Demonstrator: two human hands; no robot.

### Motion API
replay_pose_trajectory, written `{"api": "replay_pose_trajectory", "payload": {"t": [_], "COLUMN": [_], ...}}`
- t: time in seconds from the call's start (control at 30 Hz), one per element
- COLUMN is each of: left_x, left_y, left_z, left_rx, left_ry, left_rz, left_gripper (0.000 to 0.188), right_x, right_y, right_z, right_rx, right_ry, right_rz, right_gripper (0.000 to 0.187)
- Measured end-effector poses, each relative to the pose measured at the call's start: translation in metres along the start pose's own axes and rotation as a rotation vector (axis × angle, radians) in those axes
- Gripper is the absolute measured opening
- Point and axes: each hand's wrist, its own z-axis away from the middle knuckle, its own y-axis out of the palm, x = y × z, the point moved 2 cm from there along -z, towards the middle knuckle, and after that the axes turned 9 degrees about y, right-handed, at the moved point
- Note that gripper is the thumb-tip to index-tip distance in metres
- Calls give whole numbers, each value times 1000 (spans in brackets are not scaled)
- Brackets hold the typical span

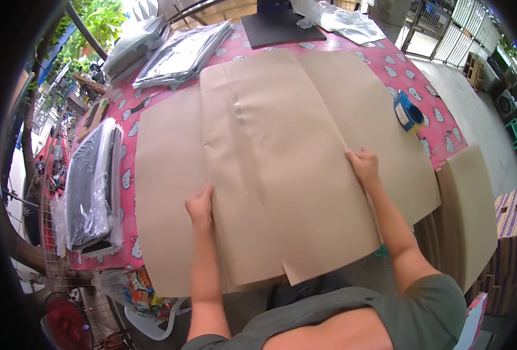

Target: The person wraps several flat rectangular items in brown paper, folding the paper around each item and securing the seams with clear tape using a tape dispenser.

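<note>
A large brown kraft paper sheet, creased and folded into a long panel, lies in front of me on a wider layer of brown paper. My left hand is closed at the panel's left edge, its fingertips partly hidden. On the opposite edge, a little farther away, my right hand pinches the paper between thumb and fingers. A small torn or slit flap shows at the near edge. Beyond my right hand, a blue tape dispenser rests near the table's right side.
The table wears a pink patterned cloth. Plastic-wrapped dark packs lie at left, with silvery packs at far left. A black board sits at the back. Brown sheets stand at right beside stacked cartons.
</note>
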Motion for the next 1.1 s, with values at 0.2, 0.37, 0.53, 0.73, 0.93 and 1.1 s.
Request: {"api": "replay_pose_trajectory", "payload": {"t": [0.2,0.37,0.53,0.73,0.93,1.1], "left_x": [5,-16,-23,30,-3,-31], "left_y": [78,128,153,31,-21,91], "left_z": [-231,-360,-296,-64,1,2], "left_rx": [-106,-50,188,648,909,759], "left_ry": [253,68,385,895,726,1163], "left_rz": [-120,31,-619,-694,-920,-940], "left_gripper": [34,28,50,63,68,66], "right_x": [64,102,64,-27,-53,-86], "right_y": [124,172,151,-7,-88,-58], "right_z": [-202,-327,-281,2,228,184], "right_rx": [-53,-109,361,588,421,-377], "right_ry": [-117,13,61,-83,4,50], "right_rz": [66,-6,-186,-71,-138,381], "right_gripper": [42,44,53,92,91,74]}}
